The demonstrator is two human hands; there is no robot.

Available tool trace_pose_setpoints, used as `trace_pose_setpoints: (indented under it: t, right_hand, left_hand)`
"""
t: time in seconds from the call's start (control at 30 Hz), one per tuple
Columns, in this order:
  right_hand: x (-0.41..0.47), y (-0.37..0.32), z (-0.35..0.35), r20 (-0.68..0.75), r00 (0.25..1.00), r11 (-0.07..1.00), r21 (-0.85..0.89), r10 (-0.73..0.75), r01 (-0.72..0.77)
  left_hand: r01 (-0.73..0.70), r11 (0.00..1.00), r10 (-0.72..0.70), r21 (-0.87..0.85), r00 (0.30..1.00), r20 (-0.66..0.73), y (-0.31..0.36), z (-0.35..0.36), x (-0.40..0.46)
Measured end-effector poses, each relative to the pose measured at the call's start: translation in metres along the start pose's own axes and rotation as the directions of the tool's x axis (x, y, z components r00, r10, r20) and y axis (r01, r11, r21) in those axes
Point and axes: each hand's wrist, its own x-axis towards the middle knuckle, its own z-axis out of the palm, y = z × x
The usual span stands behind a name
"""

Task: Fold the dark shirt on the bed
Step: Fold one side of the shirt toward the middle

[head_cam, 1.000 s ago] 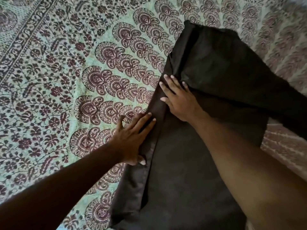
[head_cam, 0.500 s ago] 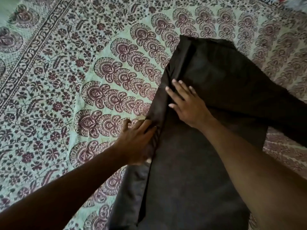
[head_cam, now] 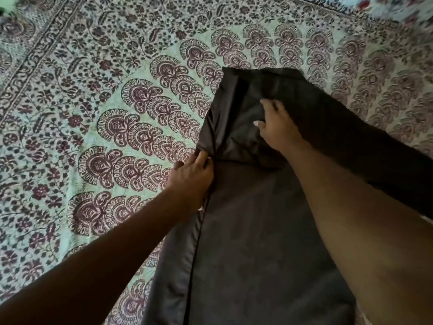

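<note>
The dark shirt (head_cam: 253,231) lies lengthwise on the patterned bedspread (head_cam: 117,118), running from the near edge up past the middle. Its far part is folded over and bunched, and a sleeve trails off to the right. My left hand (head_cam: 192,177) pinches the shirt's left edge at the fold line, fingers curled into the cloth. My right hand (head_cam: 276,123) sits further up on the folded part, fingers curled and gripping the fabric; its fingertips are hidden in the cloth.
The bedspread, pale green with maroon floral motifs, spreads wide to the left and beyond the shirt. A different floral cloth (head_cam: 398,8) shows at the top right corner.
Both hands went from lying flat on the shirt to gripping it. My right hand moved up and gathered the far part; my left closed on the left edge.
</note>
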Motion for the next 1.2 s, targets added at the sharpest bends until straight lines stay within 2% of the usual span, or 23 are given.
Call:
trace_pose_setpoints:
  t: [0.1,0.23,0.33,0.4,0.47,0.53,0.6,0.67,0.77,0.83,0.9,1.1,1.2]
  right_hand:
    - [0.016,-0.003,-0.023,0.094,0.995,0.993,-0.116,0.020,-0.009]
    - [0.031,0.008,-0.048,0.017,0.999,0.970,-0.239,0.050,-0.044]
    - [0.037,0.027,-0.064,-0.120,0.987,0.971,-0.199,0.109,-0.132]
    - [0.040,0.037,-0.071,-0.132,0.978,0.977,-0.122,0.160,-0.176]
    - [0.039,0.046,-0.076,-0.078,0.979,0.980,-0.039,0.191,-0.194]
    - [0.034,0.055,-0.076,0.069,0.977,0.978,0.017,0.204,-0.206]
    - [0.028,0.067,-0.073,0.239,0.946,0.976,-0.037,0.217,-0.215]
    - [0.025,0.084,-0.070,0.307,0.913,0.962,-0.136,0.268,-0.236]
    - [0.019,0.098,-0.072,0.240,0.925,0.953,-0.141,0.295,-0.267]
    - [0.012,0.103,-0.079,0.166,0.946,0.959,-0.106,0.279,-0.264]
    - [0.005,0.107,-0.084,0.143,0.958,0.968,-0.079,0.248,-0.239]
    - [-0.045,0.148,-0.114,0.319,0.891,0.935,-0.253,0.322,-0.247]
    - [-0.068,0.166,-0.119,0.318,0.865,0.914,-0.253,0.388,-0.317]
  left_hand:
    - [0.030,0.994,-0.033,-0.107,0.999,-0.032,-0.003,-0.010,0.006]
    - [0.094,0.991,-0.096,-0.093,0.995,-0.025,-0.002,-0.020,0.018]
    - [0.112,0.994,-0.112,-0.013,0.993,0.038,0.007,-0.023,0.024]
    - [0.113,0.993,-0.116,0.040,0.990,0.076,0.013,-0.027,0.024]
    - [0.108,0.991,-0.114,0.074,0.990,0.086,0.016,-0.033,0.026]
    - [0.100,0.989,-0.111,0.107,0.989,0.100,0.016,-0.040,0.029]
    - [0.102,0.993,-0.107,0.061,0.990,0.091,0.018,-0.049,0.033]
    - [0.112,0.994,-0.111,-0.012,0.993,0.047,0.019,-0.055,0.042]
    - [0.053,0.977,-0.064,-0.206,0.997,-0.048,0.016,-0.052,0.070]
    - [-0.005,0.959,-0.003,-0.283,1.000,-0.026,0.014,-0.051,0.090]
    - [0.003,0.945,-0.002,-0.326,1.000,0.003,0.013,-0.049,0.100]
    - [0.056,0.977,-0.049,-0.204,0.998,0.039,0.017,-0.046,0.107]
    - [0.067,0.983,-0.057,-0.169,0.997,0.060,0.017,-0.050,0.112]
